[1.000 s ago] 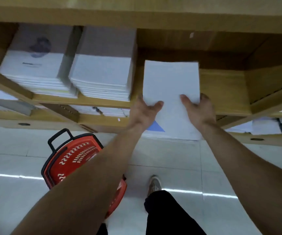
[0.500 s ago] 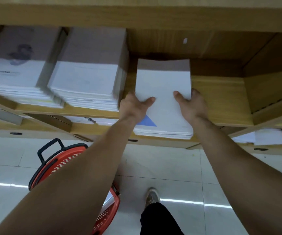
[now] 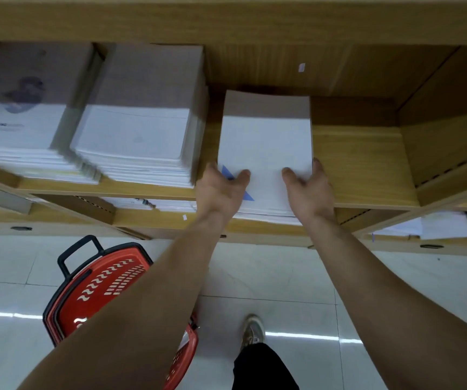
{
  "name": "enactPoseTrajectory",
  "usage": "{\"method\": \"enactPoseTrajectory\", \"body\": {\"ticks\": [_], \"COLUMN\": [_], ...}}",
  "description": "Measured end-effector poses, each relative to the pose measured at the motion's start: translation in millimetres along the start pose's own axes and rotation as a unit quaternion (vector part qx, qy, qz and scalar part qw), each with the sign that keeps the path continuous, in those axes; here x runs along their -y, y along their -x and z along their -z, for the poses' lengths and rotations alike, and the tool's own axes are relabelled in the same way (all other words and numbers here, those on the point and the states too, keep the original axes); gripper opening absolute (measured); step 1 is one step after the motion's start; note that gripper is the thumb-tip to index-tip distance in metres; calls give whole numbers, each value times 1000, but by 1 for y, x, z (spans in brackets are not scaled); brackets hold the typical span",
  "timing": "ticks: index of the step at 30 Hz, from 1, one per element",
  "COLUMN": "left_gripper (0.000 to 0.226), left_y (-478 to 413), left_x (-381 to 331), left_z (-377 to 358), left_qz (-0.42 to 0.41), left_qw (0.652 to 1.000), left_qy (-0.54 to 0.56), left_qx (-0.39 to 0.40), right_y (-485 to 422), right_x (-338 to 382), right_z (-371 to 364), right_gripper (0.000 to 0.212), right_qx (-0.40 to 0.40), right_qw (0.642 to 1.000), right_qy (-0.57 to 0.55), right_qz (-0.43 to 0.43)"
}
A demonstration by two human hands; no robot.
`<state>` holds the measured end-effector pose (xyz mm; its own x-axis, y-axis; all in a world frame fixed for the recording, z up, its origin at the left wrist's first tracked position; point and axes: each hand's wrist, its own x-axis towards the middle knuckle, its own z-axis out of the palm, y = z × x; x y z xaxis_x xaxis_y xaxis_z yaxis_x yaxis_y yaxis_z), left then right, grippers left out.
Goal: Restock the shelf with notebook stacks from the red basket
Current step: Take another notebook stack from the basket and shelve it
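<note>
Across the upper frame runs the wooden shelf [image 3: 361,164], with two taller stacks [image 3: 139,136] of white notebooks on its left part. Below it, on the tiled floor [image 3: 269,268], stands the red basket [image 3: 97,288], partly hidden by the left forearm. The notebook stack [image 3: 266,142] lies flat on the shelf just right of those, its near edge at the front lip. The hands clamp its near corners, thumbs on the top cover: left hand [image 3: 218,190], right hand [image 3: 308,190].
</note>
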<state>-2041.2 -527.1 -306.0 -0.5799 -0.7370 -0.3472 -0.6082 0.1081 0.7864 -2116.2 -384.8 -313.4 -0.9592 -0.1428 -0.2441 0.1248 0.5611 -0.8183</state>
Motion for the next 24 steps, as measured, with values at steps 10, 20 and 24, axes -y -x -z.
{"method": "enactPoseTrajectory", "body": {"ticks": [10,20,24], "left_gripper": [42,48,42], "left_y": [-52,-49,-24], "left_x": [-28,-16,4], "left_z": [-4,1,0], "left_qz": [-28,-43,-46], "left_qw": [1000,998,998], "left_qy": [-3,11,44], "left_qx": [-7,39,14], "right_y": [-57,-52,-20], "right_x": [22,14,-6], "right_z": [-18,-3,-2], "right_gripper": [41,47,44], "right_qx": [-4,79,55], "right_qw": [1000,993,997], "right_qy": [-22,-85,-51], "right_qz": [6,3,32]}}
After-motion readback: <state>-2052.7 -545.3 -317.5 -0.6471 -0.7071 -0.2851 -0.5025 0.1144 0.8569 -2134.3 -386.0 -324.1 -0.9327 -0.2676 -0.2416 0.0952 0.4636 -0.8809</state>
